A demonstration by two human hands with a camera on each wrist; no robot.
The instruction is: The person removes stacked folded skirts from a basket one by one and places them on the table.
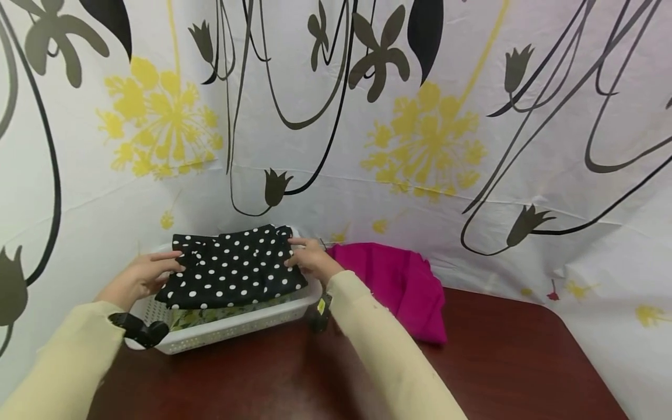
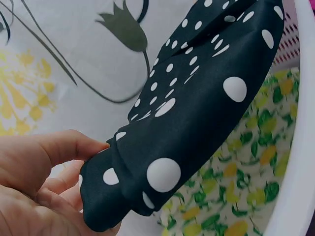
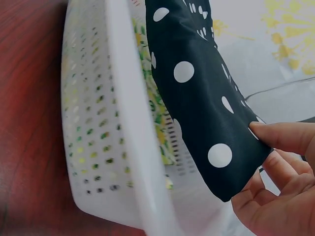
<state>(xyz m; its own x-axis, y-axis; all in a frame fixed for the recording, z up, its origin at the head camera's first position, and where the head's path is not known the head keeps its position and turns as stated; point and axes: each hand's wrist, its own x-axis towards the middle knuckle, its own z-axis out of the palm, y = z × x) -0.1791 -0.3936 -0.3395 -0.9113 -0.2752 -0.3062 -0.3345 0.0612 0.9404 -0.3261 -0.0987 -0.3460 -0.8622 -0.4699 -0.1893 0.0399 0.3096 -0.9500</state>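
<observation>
A folded black cloth with white polka dots (image 1: 236, 268) is held over a white perforated plastic basket (image 1: 226, 333). My left hand (image 1: 149, 274) pinches its left edge between thumb and fingers; the left wrist view shows the layered fold of the polka-dot cloth (image 2: 197, 103) there. At the opposite edge my right hand (image 1: 312, 259) pinches the cloth, thumb on top and fingers beneath, as the right wrist view shows. Inside the basket, under the dotted cloth, lies a fabric with a green and yellow lemon print (image 2: 236, 191).
To the basket's right a folded magenta cloth (image 1: 394, 286) lies on the dark red-brown table (image 1: 504, 350). Behind the table hangs a white sheet (image 1: 336, 146) printed with flowers and vines. Each wrist carries a black strapped camera (image 1: 142, 329).
</observation>
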